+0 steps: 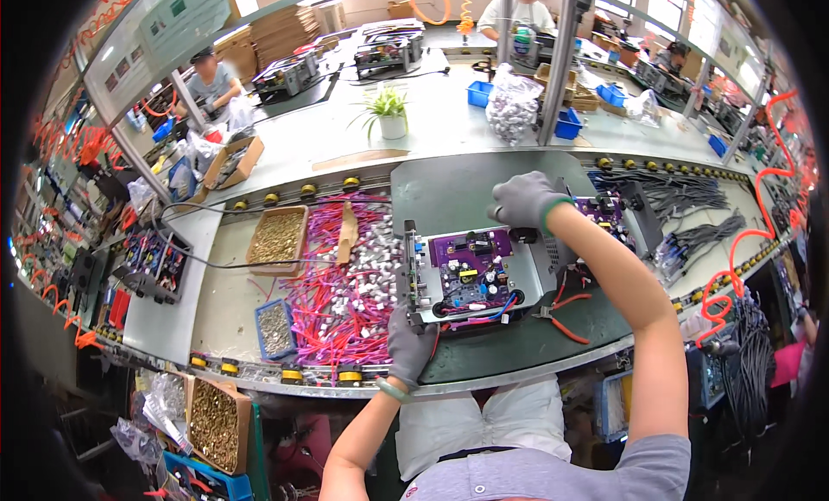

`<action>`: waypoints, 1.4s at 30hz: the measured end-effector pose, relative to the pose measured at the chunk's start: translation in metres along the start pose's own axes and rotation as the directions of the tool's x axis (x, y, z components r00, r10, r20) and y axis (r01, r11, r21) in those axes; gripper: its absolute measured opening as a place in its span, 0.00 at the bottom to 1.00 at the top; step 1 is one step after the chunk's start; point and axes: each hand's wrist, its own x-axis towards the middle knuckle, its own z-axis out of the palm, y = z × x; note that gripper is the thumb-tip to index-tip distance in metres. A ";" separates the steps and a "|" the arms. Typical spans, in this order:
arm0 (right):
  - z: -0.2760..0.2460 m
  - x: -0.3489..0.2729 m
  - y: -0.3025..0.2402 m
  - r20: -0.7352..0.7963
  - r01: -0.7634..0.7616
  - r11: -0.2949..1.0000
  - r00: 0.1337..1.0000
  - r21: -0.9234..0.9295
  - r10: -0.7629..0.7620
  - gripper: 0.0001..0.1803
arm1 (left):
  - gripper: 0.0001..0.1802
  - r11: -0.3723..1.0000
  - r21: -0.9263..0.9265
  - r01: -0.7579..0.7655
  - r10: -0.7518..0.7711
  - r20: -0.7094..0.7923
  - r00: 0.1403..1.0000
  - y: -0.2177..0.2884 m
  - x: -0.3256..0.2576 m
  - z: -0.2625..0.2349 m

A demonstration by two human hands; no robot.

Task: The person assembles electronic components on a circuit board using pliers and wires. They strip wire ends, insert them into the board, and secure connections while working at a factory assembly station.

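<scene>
A metal chassis [527, 281] with a purple circuit board [471, 264] lies on the dark green work mat in front of me. My left hand [409, 347], in a grey glove, grips its near left corner; some fingertips are hidden by the metal. My right hand [528, 202], also gloved, hovers past the far right part of the chassis with its fingers curled in. Whatever it pinches, if anything, cannot be made out. Red and blue wires [505, 309] run along the chassis's near edge. Red-handled pliers [566, 318] rest on the mat to its right.
Left of the mat lie a heap of red and purple wires with white connectors [341, 302], a carton of small brass-coloured parts [278, 238] and a blue tray [275, 329]. Another chassis [635, 216] and black cable bundles [699, 195] stand right. Beyond are a potted plant [393, 126] and co-workers.
</scene>
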 end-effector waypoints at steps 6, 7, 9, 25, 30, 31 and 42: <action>0.049 0.018 0.061 -0.002 0.137 0.896 0.989 0.422 -0.150 0.19 | 0.32 0.998 -0.025 -0.057 0.059 0.099 0.993 0.020 -0.004 0.034; 0.048 0.013 0.056 -0.033 0.124 0.872 0.992 0.474 -0.123 0.18 | 0.34 0.996 -0.017 -0.087 0.088 0.081 0.993 0.008 -0.003 0.035; 0.044 0.002 0.045 -0.134 0.168 0.790 0.985 0.590 -0.109 0.16 | 0.35 0.993 0.028 -0.116 0.114 0.074 0.991 0.010 -0.003 0.030; 0.034 -0.074 0.026 -0.366 0.330 0.643 0.927 0.691 -0.082 0.09 | 0.20 0.667 0.118 -0.736 0.686 0.288 0.668 0.201 0.109 -0.040; 0.021 -0.065 0.025 -0.333 0.339 0.882 0.915 0.327 -0.228 0.10 | 0.21 0.638 0.333 -0.694 0.389 0.638 0.664 0.202 0.125 -0.025; 0.024 -0.061 0.027 -0.339 0.343 0.918 0.903 0.198 -0.264 0.09 | 0.21 0.635 0.329 -0.699 0.403 0.631 0.663 0.200 0.124 -0.023; 0.029 -0.027 0.015 -0.042 0.221 0.956 0.972 -0.195 -0.233 0.08 | 0.19 0.660 0.282 -0.696 0.477 0.559 0.679 0.190 0.120 -0.019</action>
